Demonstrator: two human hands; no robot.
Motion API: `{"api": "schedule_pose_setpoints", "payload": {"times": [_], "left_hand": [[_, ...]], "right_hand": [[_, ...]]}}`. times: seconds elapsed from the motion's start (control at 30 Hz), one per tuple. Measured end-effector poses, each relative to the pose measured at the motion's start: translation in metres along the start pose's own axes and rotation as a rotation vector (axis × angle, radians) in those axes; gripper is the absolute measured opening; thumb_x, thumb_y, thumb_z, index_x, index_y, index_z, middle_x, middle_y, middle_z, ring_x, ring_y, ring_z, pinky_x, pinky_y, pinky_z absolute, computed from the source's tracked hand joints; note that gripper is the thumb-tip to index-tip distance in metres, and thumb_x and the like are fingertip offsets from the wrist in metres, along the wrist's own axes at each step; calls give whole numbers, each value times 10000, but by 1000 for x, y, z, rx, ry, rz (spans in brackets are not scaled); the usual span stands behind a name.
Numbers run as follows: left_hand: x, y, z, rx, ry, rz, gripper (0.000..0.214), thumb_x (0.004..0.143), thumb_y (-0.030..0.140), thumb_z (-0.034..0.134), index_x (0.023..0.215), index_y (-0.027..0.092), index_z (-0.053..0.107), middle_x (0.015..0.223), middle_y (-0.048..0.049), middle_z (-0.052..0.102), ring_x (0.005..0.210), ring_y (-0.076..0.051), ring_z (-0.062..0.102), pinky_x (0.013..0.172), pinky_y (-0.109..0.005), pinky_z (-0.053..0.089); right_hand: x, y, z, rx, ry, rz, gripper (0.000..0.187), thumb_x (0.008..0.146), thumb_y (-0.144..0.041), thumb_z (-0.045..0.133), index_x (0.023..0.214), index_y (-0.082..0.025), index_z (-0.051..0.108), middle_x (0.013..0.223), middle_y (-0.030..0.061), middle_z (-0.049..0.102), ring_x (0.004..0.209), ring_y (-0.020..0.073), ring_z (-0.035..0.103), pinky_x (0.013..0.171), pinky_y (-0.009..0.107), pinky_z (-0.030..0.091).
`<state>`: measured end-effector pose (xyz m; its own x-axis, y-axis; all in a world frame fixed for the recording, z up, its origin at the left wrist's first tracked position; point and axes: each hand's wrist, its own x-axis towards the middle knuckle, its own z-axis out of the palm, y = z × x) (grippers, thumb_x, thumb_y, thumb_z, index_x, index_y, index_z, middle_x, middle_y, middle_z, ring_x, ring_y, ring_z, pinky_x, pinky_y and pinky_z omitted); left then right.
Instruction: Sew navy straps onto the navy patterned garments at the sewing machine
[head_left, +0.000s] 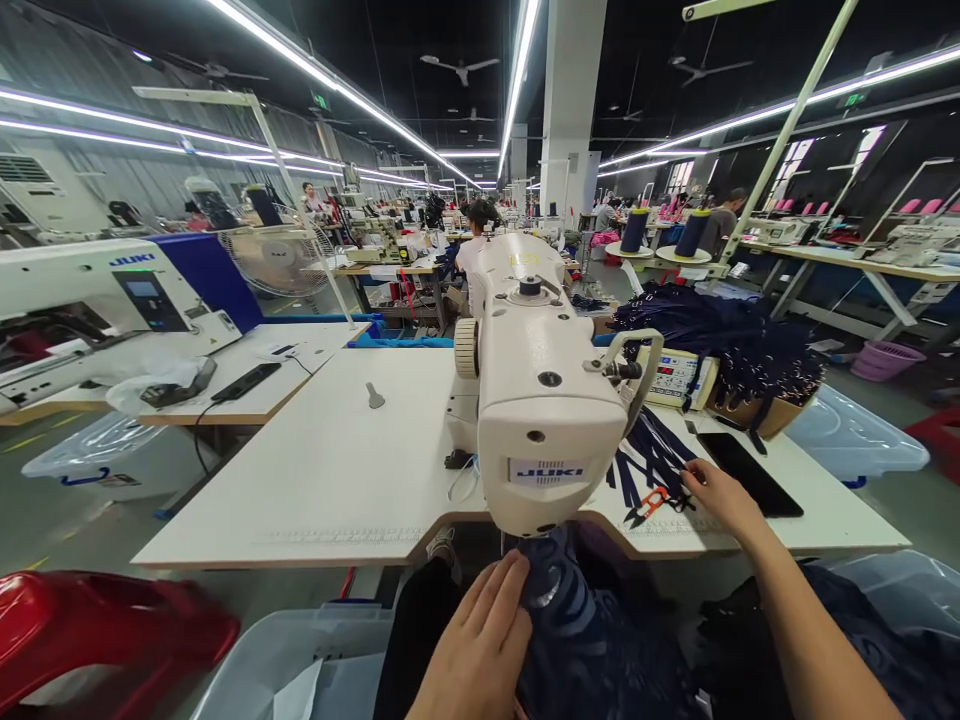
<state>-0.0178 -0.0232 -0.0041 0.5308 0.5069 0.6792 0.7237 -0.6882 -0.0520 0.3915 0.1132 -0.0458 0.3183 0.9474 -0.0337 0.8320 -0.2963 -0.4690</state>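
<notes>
A white JUKI sewing machine (551, 400) stands in front of me. My left hand (484, 630) is below its head, fingers together at the edge of a dark navy patterned fabric (600, 640); the thumb is hidden. This fabric hangs over my lap and reaches up under the machine head, which hides the needle area. On the table to the right, my right hand (716, 490) has thumb and fingertips closed at the end of one of several navy straps (649, 450). Thread snips (648, 506) with orange handles lie just left of that hand.
A black phone-like slab (750, 474) lies right of my right hand. Behind it, a large heap of navy straps (765, 355) fills a cardboard box beside the control panel (679, 378). A small metal piece (374, 397) rests on the left tabletop. A red stool (112, 635) stands lower left.
</notes>
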Motion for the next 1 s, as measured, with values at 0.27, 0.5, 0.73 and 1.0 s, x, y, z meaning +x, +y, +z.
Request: {"api": "schedule_pose_setpoints", "payload": {"times": [0.27,0.5,0.73,1.0], "left_hand": [[2,0,-19,168,-323,120,770,799,542,664,1440,207,398,1473,-121,439,1327,-289,403,992,-357,422],[10,-2,-17,238,-270,130,835,831,756,470,1369,119,511,1404,-93,529,1198,-262,517,926,-321,455],[8,-2,-8,266,-264,100,463,1012,440,386,1363,174,530,1402,-42,534,1179,-240,537,918,-343,455],[14,0,-7,263,-210,74,411,1032,363,345,1308,176,584,1334,-30,590,1133,-214,559,886,-318,480]], "right_hand": [[-19,14,-23,452,93,30,145,798,-356,514,824,-221,557,715,39,587,810,255,619,754,367,476],[-84,11,-48,891,37,13,428,866,-612,537,1023,-213,536,598,-87,319,451,92,312,442,234,391],[-134,60,-3,811,-218,152,408,848,-624,521,972,-237,544,606,-62,433,444,114,397,446,255,393],[-108,59,57,430,-214,95,230,789,-461,493,722,-242,516,766,94,651,786,265,653,692,350,506]]}}
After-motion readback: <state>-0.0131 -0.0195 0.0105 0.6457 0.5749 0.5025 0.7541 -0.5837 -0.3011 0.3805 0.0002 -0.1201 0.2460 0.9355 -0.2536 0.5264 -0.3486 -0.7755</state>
